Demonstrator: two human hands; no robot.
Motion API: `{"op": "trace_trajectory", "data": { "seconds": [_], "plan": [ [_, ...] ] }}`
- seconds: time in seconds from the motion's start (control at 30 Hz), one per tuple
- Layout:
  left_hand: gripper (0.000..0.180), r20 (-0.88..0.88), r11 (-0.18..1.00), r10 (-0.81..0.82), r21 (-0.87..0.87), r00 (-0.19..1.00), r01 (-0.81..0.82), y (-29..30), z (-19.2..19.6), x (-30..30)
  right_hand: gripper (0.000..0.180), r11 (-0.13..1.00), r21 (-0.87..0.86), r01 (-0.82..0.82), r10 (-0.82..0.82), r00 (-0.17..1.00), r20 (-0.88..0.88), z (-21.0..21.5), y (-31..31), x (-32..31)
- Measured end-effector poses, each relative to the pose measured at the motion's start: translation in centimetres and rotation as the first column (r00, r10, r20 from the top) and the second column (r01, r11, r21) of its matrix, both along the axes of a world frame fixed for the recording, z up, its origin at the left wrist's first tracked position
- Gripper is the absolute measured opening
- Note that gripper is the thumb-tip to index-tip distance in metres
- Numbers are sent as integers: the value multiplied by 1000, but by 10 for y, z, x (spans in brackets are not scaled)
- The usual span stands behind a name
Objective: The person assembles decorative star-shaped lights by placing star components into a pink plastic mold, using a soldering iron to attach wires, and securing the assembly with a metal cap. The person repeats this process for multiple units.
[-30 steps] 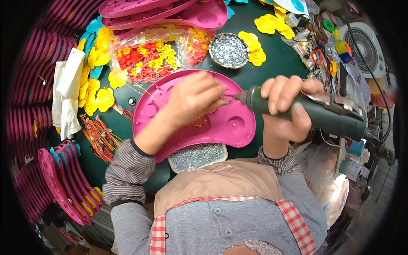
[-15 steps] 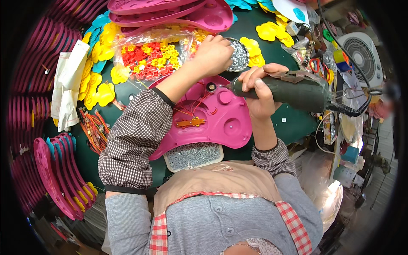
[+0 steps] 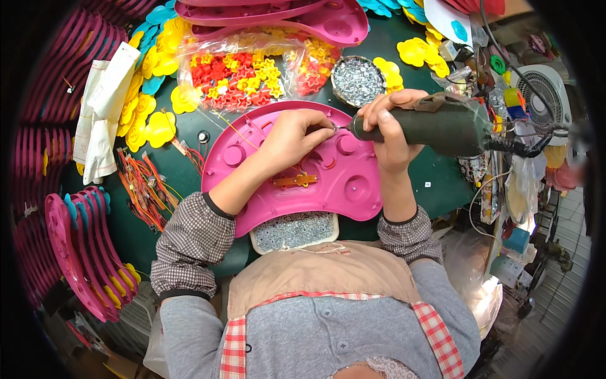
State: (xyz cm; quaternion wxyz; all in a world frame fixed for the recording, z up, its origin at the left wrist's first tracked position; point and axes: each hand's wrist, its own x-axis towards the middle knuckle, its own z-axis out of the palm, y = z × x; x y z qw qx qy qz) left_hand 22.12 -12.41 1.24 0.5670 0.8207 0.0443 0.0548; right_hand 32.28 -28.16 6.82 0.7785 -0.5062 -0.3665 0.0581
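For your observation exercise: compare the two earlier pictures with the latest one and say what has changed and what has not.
The left hand, which half a second ago reached to the round dish of screws, has come back onto the pink panel, its fingers meeting the tip of the electric screwdriver. The right hand still grips that tool. Panel and tray of washers stayed put.

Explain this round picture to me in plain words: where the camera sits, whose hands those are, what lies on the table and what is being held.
The camera is worn on a person's head and looks down, so the wide lens bends the edges into a circle. Both forearms coming up from below belong to that person. The right hand grips a dark power screwdriver, its tip pointing left. The left hand pinches something too small to see at that tip, over a pink plastic shell lying on the green table. Around it: a bag of red and yellow stars, a round dish of screws, a tray of washers, yellow flower pieces, loose wires and stacked pink shells.
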Motion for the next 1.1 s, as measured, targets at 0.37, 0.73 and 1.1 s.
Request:
{"op": "trace_trajectory", "data": {
  "seconds": [0.37, 0.73, 1.1],
  "plan": [
    [12, 130, 973, -46, 231, 990, 15, 3, -3, -1, 37, 988, 141, -64, 73, 996, -56, 3, -10, 15],
    [15, 292, 997, -39, 79, 956, 17, -10, 27, -10, 40, 934, 321, -157, 194, 977, -88, 40, -38, -6],
    [22, 586, 942, 82, 218, 806, -255, -23, 26, -12, 44, 925, 364, -109, 163, 979, -122, 40, -38, -13]
  ]
}}
